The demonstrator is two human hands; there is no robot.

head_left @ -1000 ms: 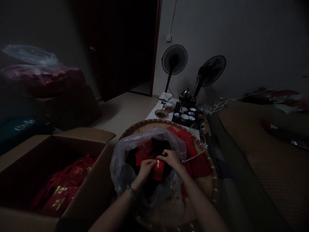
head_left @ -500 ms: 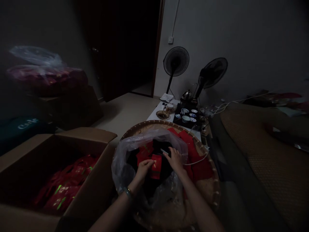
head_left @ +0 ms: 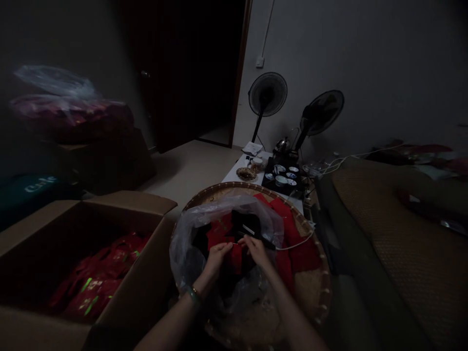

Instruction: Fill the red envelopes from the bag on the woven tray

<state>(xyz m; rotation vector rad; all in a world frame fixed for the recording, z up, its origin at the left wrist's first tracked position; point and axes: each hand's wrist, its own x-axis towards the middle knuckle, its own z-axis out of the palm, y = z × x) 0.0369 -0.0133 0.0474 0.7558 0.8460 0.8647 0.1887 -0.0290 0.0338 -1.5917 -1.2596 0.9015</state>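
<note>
Hands [head_left: 237, 251] pinch red piece [head_left: 234, 261]; plastic bag [head_left: 185, 239] around

Red pouches [head_left: 97, 287] bear green streaks; the bangle [head_left: 193, 295] is pale green

A wide, round tray of woven bamboo with a raised, bound rim [head_left: 325, 292] sits beneath both the left hand [head_left: 219, 253] and right hand [head_left: 256, 248]. A crumpled, clear plastic bag [head_left: 183, 248] lies open on it, under and around the hands. Flat, bright red pieces [head_left: 305, 251] overlap to the right of the right hand, a thin white cable [head_left: 302, 243] crossing them.
</note>
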